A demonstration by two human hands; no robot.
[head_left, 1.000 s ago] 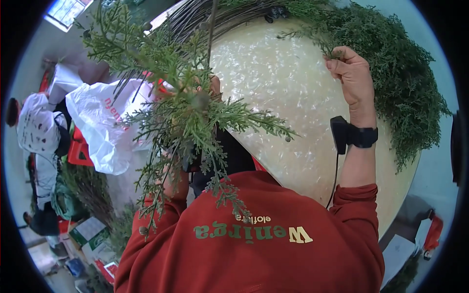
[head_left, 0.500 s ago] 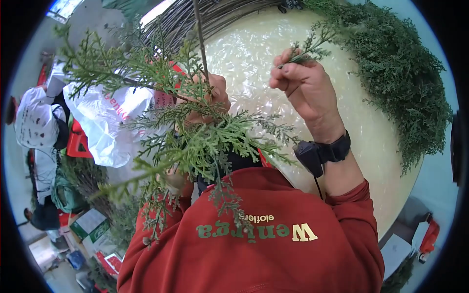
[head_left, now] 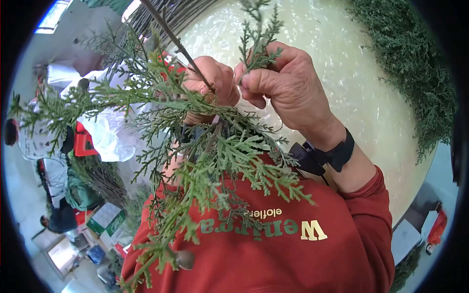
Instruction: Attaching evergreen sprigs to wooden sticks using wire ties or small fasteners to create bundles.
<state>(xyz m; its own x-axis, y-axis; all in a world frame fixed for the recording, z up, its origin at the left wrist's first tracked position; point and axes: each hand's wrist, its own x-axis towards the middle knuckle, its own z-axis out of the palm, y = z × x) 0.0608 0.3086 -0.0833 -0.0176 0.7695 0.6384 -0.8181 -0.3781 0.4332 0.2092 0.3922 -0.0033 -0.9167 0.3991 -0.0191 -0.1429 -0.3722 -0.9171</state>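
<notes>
My left hand (head_left: pixel 215 78) is closed around a brown stick (head_left: pixel 168 34) where leafy green conifer sprays (head_left: pixel 234 151) gather around it. The sprays fan out below the hand and to the left, over my red sweatshirt. One low spray bears a round brownish knob (head_left: pixel 184 260). Between thumb and fingers, my right hand (head_left: pixel 298 93) pinches a small conifer sprig (head_left: pixel 259 41), its tip pointing up. The two hands are side by side, the right fingertips close to the left fist. The lower end of the stick is hidden among the foliage.
A table (head_left: pixel 376 141) under shiny clear plastic spreads beyond my hands. Along its right side lies a big heap of conifer greenery (head_left: pixel 410 63); at its far left lie several thin bare sticks (head_left: pixel 202 17). Leftward are a white plastic bag (head_left: pixel 115 139), a red crate (head_left: pixel 84 141) and a person (head_left: pixel 63 215).
My right hand has come left with its sprig, close beside my left hand. The stick has tilted to the left at its top, and the sprays have swung lower and nearer.
</notes>
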